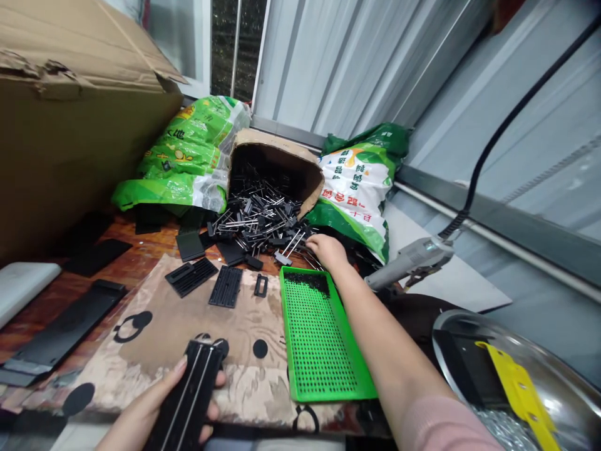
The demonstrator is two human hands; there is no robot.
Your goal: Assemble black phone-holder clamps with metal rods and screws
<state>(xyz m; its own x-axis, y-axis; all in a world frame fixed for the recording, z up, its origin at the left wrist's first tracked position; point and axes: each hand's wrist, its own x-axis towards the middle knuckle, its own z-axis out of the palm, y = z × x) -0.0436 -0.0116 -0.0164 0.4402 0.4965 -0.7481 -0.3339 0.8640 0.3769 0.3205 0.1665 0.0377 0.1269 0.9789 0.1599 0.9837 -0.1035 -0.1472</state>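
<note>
My left hand (171,391), low in the view, is wrapped round a long black plastic holder (191,382) with two thin metal rods along it. My right hand (328,252) reaches to the near right edge of a heap of black plastic parts with metal rods (265,219). Its fingers are drawn together there, and what they pinch is too small to make out. The heap spills from a cardboard box (307,172) lying on its side. Below my right wrist lies a green perforated tray (323,351) with small black bits (307,282) at its far end.
Slotted black plates (225,287) and a small black frame (261,285) lie on the patterned mat (244,326). A green bag (188,156) and a white-green bag (357,181) flank the box. At right are a grey corded tool (408,260) and a metal bowl (558,369).
</note>
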